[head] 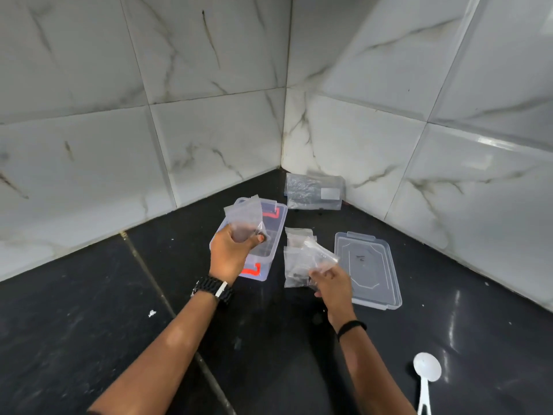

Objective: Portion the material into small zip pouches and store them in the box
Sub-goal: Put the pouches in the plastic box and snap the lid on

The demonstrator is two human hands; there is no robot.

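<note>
Left hand [232, 253], wearing a dark wristwatch [213, 289], grips a small zip pouch [244, 218] with fingers and thumb curled round its lower part, holding it above the clear box [270, 235]. The box, with red latches, stands open on the black counter [89, 324] near the tiled corner. Right hand [332, 284] pinches another zip pouch [318, 256], lifting it from a pile of pouches [294, 265] just right of the box. The box lid [369, 269] lies flat further right. A larger plastic bag [314, 191] rests at the far corner; a white spoon [426, 377] lies near right.
</note>
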